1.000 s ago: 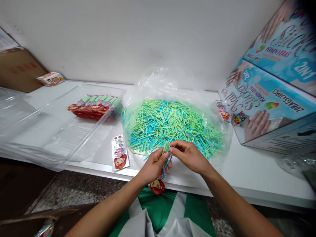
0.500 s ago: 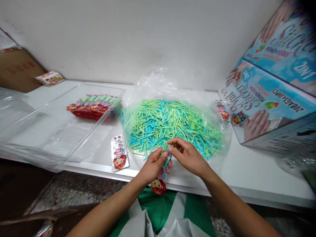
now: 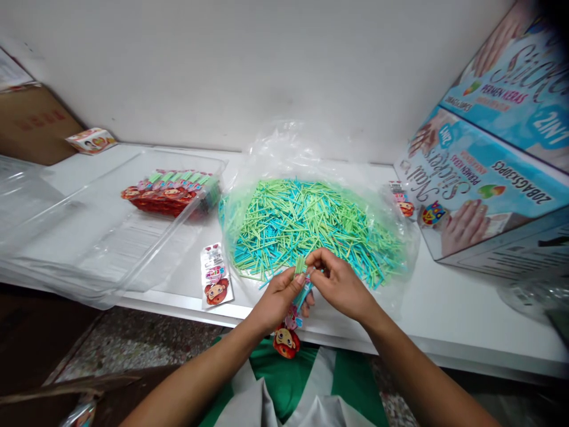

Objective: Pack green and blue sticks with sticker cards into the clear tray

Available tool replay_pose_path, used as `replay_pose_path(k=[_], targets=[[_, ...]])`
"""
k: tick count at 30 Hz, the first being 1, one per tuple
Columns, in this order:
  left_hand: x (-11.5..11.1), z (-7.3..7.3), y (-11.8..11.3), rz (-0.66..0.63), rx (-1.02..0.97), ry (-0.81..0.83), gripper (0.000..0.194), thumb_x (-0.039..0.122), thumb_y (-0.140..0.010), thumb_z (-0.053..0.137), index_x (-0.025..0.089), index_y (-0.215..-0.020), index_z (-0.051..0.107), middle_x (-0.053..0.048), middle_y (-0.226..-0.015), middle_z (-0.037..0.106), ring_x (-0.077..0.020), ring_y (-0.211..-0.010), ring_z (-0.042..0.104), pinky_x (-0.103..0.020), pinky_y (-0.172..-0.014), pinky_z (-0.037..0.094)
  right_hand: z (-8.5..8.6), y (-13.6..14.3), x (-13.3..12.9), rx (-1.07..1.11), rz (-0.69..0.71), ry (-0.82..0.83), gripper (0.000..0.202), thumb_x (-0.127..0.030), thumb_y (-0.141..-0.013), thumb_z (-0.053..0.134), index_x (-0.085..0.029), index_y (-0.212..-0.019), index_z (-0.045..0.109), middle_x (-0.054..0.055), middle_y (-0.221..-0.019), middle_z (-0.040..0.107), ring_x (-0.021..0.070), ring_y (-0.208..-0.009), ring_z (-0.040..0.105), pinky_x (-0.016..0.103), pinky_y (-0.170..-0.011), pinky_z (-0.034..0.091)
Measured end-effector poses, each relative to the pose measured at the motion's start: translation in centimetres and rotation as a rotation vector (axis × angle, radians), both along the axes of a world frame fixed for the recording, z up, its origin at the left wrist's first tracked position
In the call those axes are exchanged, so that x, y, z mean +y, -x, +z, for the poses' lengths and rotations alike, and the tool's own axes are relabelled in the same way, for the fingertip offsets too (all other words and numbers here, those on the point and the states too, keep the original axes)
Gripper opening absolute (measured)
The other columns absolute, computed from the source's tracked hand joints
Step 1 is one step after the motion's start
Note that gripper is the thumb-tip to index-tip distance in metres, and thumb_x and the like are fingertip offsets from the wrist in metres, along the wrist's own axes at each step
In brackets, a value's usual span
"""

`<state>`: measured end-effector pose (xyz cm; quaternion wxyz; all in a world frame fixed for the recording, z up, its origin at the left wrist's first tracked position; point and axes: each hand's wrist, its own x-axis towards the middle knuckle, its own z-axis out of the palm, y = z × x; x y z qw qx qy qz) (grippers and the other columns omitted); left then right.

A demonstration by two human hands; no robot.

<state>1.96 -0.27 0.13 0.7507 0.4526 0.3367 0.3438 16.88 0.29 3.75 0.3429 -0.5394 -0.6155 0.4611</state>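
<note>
My left hand (image 3: 283,295) is closed on a printed packet (image 3: 287,341) with a red-haired cartoon figure at its lower end. Green and blue sticks (image 3: 303,292) show at the packet's upper part, between my hands. My right hand (image 3: 338,281) has thumb and forefinger pinched at the top of these sticks; what exactly lies between the fingertips is hidden. Just beyond my hands, a clear plastic bag (image 3: 284,142) lies spread with a heap of loose green and blue sticks (image 3: 306,225). A flat packet of the same print (image 3: 216,279) lies left of my hands.
At the left stands a clear plastic tray (image 3: 111,261) with a stack of filled packets (image 3: 171,193) at its right end. Large blue printed boxes (image 3: 493,184) stand at the right, near another packet (image 3: 401,200). A brown carton (image 3: 38,124) and small box (image 3: 92,141) are back left.
The packet's cartoon end hangs slightly lower, and the blue sticks show more. My right fingers have shifted a little to the right along the top of the packet.
</note>
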Motion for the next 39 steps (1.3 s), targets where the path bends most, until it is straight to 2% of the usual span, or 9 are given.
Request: replay_pose_path(k=[3, 7, 15, 20, 25, 29, 33, 35, 39], targets=[[0.0, -0.1, 0.0, -0.001, -0.005, -0.01, 0.034, 0.047, -0.087, 0.048, 0.016, -0.101, 0.052, 0.0, -0.067, 0.059, -0.0091, -0.047, 0.053, -0.019, -0.043, 0.039, 0.0, 0.1, -0.1, 0.026, 0.014, -0.003, 0.016, -0.024, -0.085, 0.047, -0.022, -0.1, 0.051, -0.003, -0.08, 0.06, 0.0094, -0.049, 0.06, 0.024, -0.053, 0.046], [0.0, -0.2, 0.2, -0.018, -0.005, -0.031, 0.034, 0.046, -0.088, 0.047, 0.016, -0.104, 0.051, 0.0, -0.068, 0.06, -0.0094, -0.048, 0.053, -0.019, -0.043, 0.039, 0.1, 0.1, 0.0, -0.017, 0.038, -0.074, 0.013, -0.031, -0.088, 0.048, -0.021, -0.086, 0.056, -0.002, -0.073, 0.06, 0.0117, -0.06, 0.061, 0.024, -0.059, 0.046], [0.0, -0.2, 0.2, -0.029, -0.047, 0.016, 0.032, 0.044, -0.088, 0.049, 0.015, -0.101, 0.052, -0.001, -0.069, 0.06, -0.0097, -0.047, 0.054, -0.019, -0.042, 0.042, 0.3, 0.1, 0.0, -0.178, 0.012, -0.073, 0.008, -0.017, -0.082, 0.047, -0.022, -0.083, 0.051, -0.007, -0.051, 0.053, 0.0114, -0.05, 0.055, 0.022, -0.052, 0.04], [0.0, -0.5, 0.2, -0.057, -0.081, 0.039, 0.032, 0.043, -0.088, 0.049, 0.015, -0.104, 0.051, -0.002, -0.069, 0.061, -0.01, -0.046, 0.055, -0.02, -0.042, 0.043, 0.4, 0.1, -0.3, -0.163, -0.021, -0.084, 0.015, -0.02, -0.083, 0.047, -0.023, -0.097, 0.051, -0.004, -0.075, 0.06, 0.0086, -0.049, 0.056, 0.022, -0.051, 0.043], [0.1, -0.5, 0.2, -0.066, -0.094, 0.03, 0.03, 0.043, -0.089, 0.049, 0.015, -0.099, 0.051, -0.002, -0.069, 0.061, -0.0098, -0.047, 0.055, -0.02, -0.043, 0.043, 0.6, 0.1, -0.4, -0.125, 0.028, -0.098, 0.014, -0.032, -0.088, 0.047, -0.022, -0.094, 0.055, -0.003, -0.072, 0.057, 0.0097, -0.052, 0.057, 0.022, -0.05, 0.043], [0.1, -0.3, 0.3, -0.093, -0.095, 0.024, 0.034, 0.045, -0.088, 0.048, 0.014, -0.103, 0.05, -0.002, -0.068, 0.061, -0.0102, -0.046, 0.055, -0.02, -0.044, 0.044, 0.5, 0.1, -0.3, -0.136, 0.027, -0.139, 0.012, -0.029, -0.087, 0.048, -0.021, -0.089, 0.057, -0.001, -0.077, 0.06, 0.0109, -0.06, 0.058, 0.023, -0.056, 0.044], [0.0, 0.0, 0.3, -0.128, -0.071, 0.019, 0.035, 0.047, -0.086, 0.051, 0.015, -0.101, 0.05, -0.001, -0.067, 0.061, -0.0104, -0.047, 0.055, -0.021, -0.045, 0.044, 0.6, -0.1, -0.3, -0.107, 0.07, -0.054, 0.006, -0.022, -0.086, 0.046, -0.022, -0.084, 0.052, -0.005, -0.062, 0.057, 0.0104, -0.049, 0.057, 0.022, -0.051, 0.043], [0.0, 0.2, 0.2, -0.085, -0.042, -0.026, 0.036, 0.049, -0.085, 0.052, 0.015, -0.095, 0.051, -0.001, -0.067, 0.06, -0.0105, -0.048, 0.055, -0.021, -0.046, 0.044, 0.6, -0.1, -0.4, -0.104, 0.061, -0.036, 0.005, -0.022, -0.086, 0.046, -0.023, -0.086, 0.051, -0.007, -0.056, 0.055, 0.0106, -0.045, 0.056, 0.023, -0.049, 0.042], [0.6, 0.6, 0.2, 0.12, 0.051, -0.162, 0.031, 0.048, -0.087, 0.049, 0.017, -0.085, 0.048, 0.001, -0.071, 0.059, -0.0095, -0.053, 0.055, -0.022, -0.051, 0.044, 0.8, -0.2, -0.6, -0.067, -0.015, -0.126, 0.018, -0.032, -0.085, 0.056, -0.021, -0.099, 0.052, -0.001, -0.074, 0.063, 0.0137, -0.064, 0.062, 0.026, -0.062, 0.047]])
